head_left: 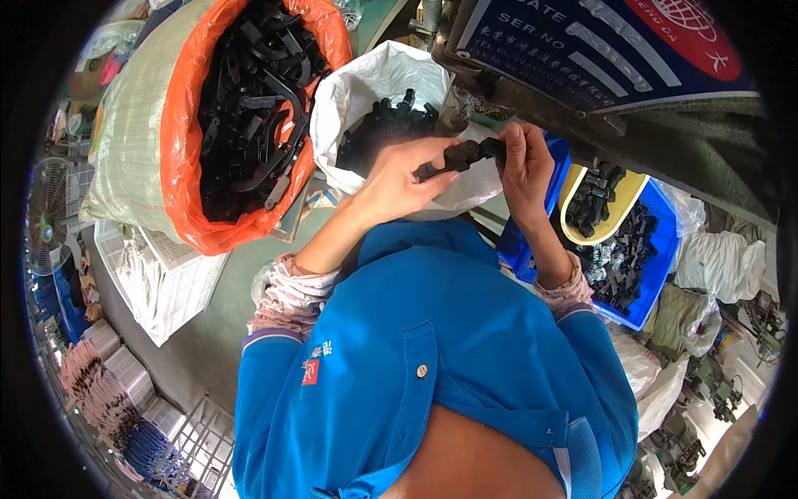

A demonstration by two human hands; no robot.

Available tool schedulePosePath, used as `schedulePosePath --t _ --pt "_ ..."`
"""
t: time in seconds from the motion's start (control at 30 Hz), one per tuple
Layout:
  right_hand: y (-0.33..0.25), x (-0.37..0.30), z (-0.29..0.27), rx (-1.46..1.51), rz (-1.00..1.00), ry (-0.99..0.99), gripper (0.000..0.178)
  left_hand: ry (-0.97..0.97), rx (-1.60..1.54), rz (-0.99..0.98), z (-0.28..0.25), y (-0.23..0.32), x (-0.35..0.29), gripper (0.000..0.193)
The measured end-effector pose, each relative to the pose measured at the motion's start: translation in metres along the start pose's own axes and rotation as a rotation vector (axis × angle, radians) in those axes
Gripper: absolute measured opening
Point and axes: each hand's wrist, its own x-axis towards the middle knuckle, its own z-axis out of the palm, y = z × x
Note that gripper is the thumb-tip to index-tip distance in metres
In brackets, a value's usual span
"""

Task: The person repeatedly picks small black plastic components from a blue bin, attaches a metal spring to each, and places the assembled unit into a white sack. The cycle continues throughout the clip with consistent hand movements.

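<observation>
My left hand point(409, 177) is closed around a black plastic part point(455, 156), its kind too small to make out. Meeting that part's right end is a small black piece point(495, 150), pinched in the fingers of my right hand point(527, 170). Both hands are raised in front of me, over the near right side of a white sack point(332, 108). Inside the sack lies a heap of black plastic parts point(384, 125). Just right of my right hand is a blue bin point(661, 279) with small black parts, and a yellow scoop-like tray point(629, 187) holding more of them rests in it.
A large woven sack point(133, 150) with an orange liner point(179, 183), full of black curved parts, stands at the left. A machine with a blue plate point(573, 54) overhangs the far right. White crates point(179, 287) and a fan point(50, 208) are at the left; plastic bags point(719, 266) lie at the right.
</observation>
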Motion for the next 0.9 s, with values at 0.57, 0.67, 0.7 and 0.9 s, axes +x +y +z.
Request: schedulePosePath --t 0.57,0.67,0.7,0.9 --pt "-0.008 0.005 0.035 0.019 -0.166 0.088 0.035 -0.097 0.451 0.197 -0.04 0.013 0.024 0.033" --pt "-0.006 0.002 0.048 0.07 -0.157 0.144 0.034 -0.099 0.44 0.26 -0.048 0.011 0.026 0.028" --pt "-0.005 0.003 0.049 0.034 -0.183 0.171 0.033 -0.107 0.439 0.249 -0.05 0.011 0.025 0.028" --pt "0.0 0.005 0.051 -0.157 -0.276 0.228 0.028 -0.116 0.45 0.281 -0.054 0.011 0.029 0.018"
